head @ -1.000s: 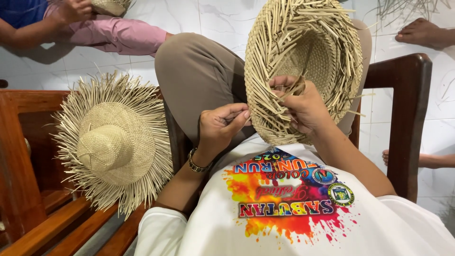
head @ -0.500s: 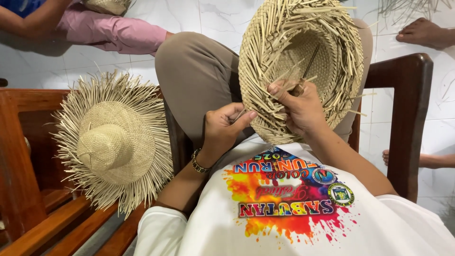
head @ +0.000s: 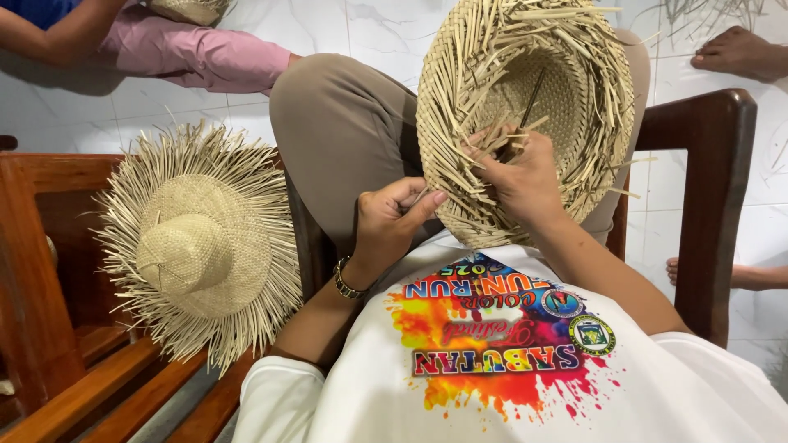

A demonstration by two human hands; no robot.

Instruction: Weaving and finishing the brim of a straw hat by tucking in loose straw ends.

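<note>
Best bet for the weaver: right hand (head: pixel 525 176) keeps its grip pinching loose strips inside the unfinished pale woven straw hat (head: pixel 525 115) while the left hand (head: pixel 394 226), at 8 o'clock, pinches the rim steady.

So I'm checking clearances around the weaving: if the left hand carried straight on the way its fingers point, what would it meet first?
The left hand points right, toward the near rim of the woven straw hat on the lap. Its fingertips already look at or against that rim, so it would likely meet the hat first; depth is hard to judge.
</note>
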